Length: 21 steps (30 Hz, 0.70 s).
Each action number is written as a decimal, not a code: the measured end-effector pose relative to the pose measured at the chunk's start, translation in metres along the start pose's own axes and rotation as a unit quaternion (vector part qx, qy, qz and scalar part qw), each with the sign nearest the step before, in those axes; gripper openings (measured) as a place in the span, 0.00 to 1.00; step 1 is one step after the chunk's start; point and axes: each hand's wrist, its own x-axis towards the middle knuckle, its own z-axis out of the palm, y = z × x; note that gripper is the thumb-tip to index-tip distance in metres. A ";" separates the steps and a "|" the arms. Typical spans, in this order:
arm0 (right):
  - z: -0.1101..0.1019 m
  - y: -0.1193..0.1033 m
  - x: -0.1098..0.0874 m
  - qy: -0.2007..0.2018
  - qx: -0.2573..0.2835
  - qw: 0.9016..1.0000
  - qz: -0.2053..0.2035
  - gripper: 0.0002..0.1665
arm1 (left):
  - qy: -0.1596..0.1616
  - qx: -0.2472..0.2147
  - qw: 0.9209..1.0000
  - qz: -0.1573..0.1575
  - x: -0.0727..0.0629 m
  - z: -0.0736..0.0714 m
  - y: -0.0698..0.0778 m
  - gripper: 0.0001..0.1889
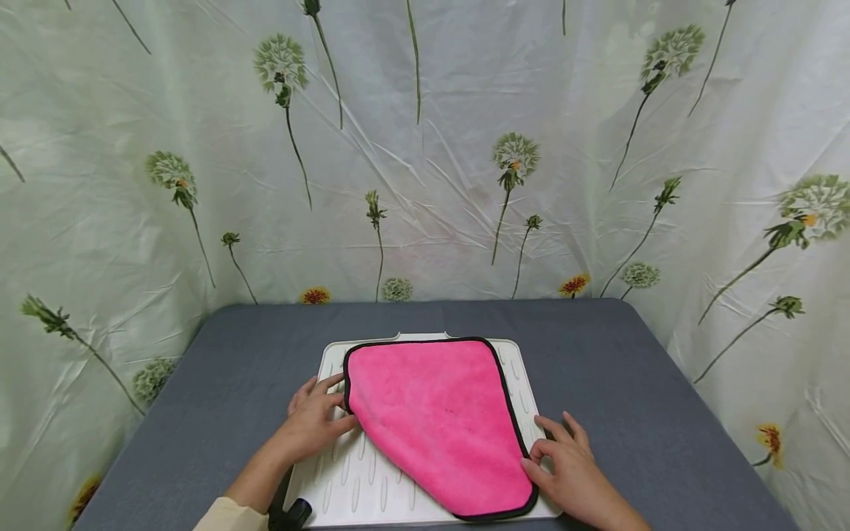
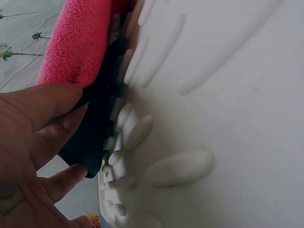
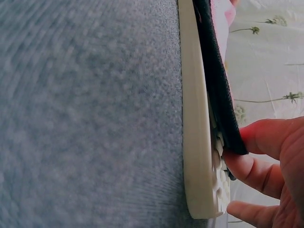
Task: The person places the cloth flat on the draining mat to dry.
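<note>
A pink plush cloth (image 1: pixel 432 420) with black edging lies over a white ribbed tray (image 1: pixel 341 479). Its near left side ends in a slanted, rounded fold with no edging showing. My left hand (image 1: pixel 313 424) pinches the cloth at its left side, where the fold meets the black edge; in the left wrist view the thumb (image 2: pixel 61 97) lies against the pink pile. At the near right, my right hand (image 1: pixel 567 468) holds the black edging (image 3: pixel 223 90) between thumb and forefinger, with other fingers spread beside the tray's rim. The tray's middle is hidden under the cloth.
The tray lies on a grey cloth-covered table (image 1: pixel 631 413). Behind and at both sides hangs a white curtain (image 1: pixel 438 184) printed with dandelions. A black strap piece (image 1: pixel 292 512) shows by the left wrist, near the tray's front corner.
</note>
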 end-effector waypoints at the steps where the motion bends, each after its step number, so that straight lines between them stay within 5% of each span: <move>1: 0.000 0.000 0.000 0.003 -0.001 1.000 -0.001 0.25 | -0.001 0.000 1.000 0.000 -0.001 -0.001 0.000 0.10; 11: -0.004 0.002 0.000 0.024 -0.001 1.000 -0.017 0.25 | -0.006 -0.016 1.000 -0.022 -0.008 -0.013 0.001 0.12; 21: -0.006 0.001 -0.001 0.007 0.013 1.000 0.003 0.25 | -0.025 -0.105 0.994 -0.009 -0.010 -0.030 0.000 0.10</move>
